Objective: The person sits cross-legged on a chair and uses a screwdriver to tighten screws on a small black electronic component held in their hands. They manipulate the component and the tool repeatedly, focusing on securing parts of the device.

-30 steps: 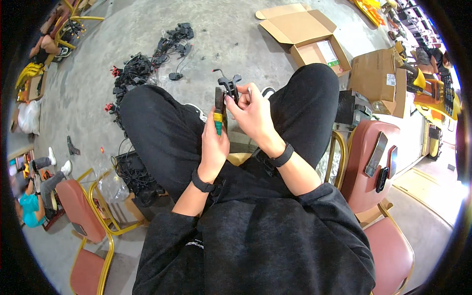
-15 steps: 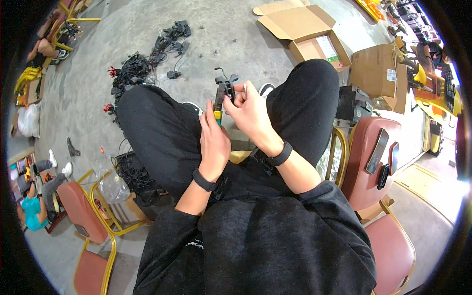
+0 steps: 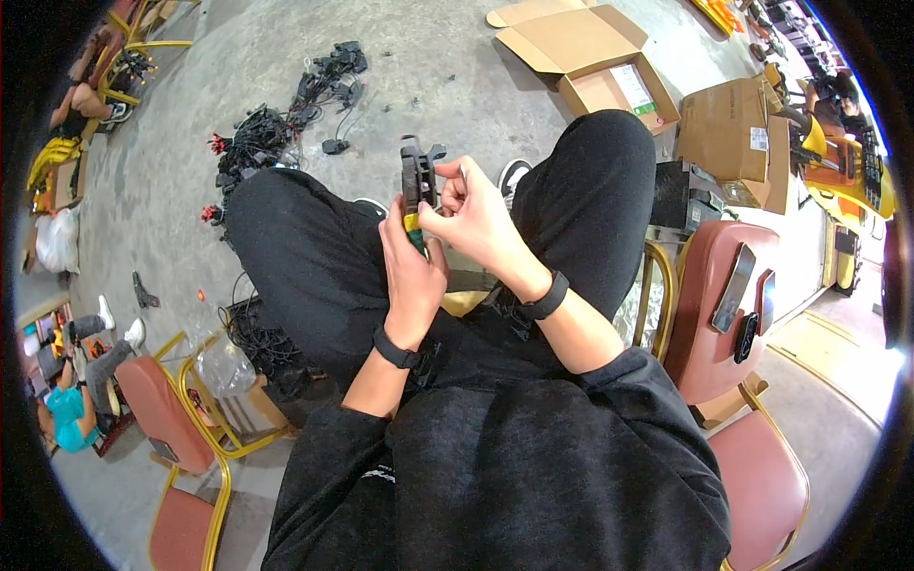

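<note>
- In the upper middle of the frame, a hand tool stands upright: narrow, dark head with a metallic look, yellow-and-green grip below.
- Touching the head's right side is a black forked piece, smooth and plastic-looking, with two stubby prongs at its top.
- The left hand is wrapped around the grip; the right hand is narrowed, thumb and index finger pinching the black forked piece.
- Black wristbands circle both wrists, below soft, matt black sleeves.
- The black shirt, lower middle, carries small white lettering, too slight to read.
- Upper left of centre, tangled black cables with red tips lie on the grey, blotchy concrete floor.
- Upper right, an open cardboard box holds a white-and-green printed sheet; beside it a brown carton bears a white label, its print illegible.
- At right, glossy dark phones rest on a padded, reddish-brown chair back.
- Lower left, a crinkled clear plastic bag sits by a gold metal chair frame.
</note>
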Demonstrator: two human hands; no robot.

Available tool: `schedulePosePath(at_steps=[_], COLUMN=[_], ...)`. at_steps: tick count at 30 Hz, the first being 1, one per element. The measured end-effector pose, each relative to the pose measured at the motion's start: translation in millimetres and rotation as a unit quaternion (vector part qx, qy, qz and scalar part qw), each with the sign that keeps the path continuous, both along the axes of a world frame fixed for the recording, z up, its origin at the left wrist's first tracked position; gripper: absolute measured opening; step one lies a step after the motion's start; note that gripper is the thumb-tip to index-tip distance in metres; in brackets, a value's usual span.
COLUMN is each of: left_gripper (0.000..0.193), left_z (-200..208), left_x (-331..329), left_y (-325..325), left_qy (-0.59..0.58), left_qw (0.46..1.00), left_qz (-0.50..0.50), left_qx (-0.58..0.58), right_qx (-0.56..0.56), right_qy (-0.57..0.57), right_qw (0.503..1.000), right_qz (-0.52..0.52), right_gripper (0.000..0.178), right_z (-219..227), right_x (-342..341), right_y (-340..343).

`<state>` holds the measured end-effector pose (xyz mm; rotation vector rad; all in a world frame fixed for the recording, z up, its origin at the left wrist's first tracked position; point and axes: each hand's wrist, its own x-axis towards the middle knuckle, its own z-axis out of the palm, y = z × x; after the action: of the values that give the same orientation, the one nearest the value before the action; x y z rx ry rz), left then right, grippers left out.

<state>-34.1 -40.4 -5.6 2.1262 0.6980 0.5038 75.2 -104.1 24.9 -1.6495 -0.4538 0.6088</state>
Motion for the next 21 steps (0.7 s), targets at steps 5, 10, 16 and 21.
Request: schedulePosePath(at_steps=[5,10,16,21], left_gripper=[0.041,0.012,0.014,0.012], left_z=[-7,3,6,-3], left_x=[-6,-12,-9,-16], left_y=[5,6,11,18], left_qy=[-0.028,-0.099,-0.116,-0.092], left_qw=[0.991,0.955,0.923,0.894], left_qz=[0.059,0.058,0.039,0.051], left_qx=[-0.115,-0.274,-0.366,-0.435], right_qx=[0.018,-0.057,0.007,-0.036], right_qy=[0.017,-0.004,-0.031,-0.126], right_qw=[0.999,0.998,0.999,0.986], right_qz=[0.022,0.023,0.011,0.101], right_gripper=[0.024,0.023,0.024,0.019], right_z=[9,14,3,8], right_x=[7,20,22,26], right_y=[-8,-16,-22,-26])
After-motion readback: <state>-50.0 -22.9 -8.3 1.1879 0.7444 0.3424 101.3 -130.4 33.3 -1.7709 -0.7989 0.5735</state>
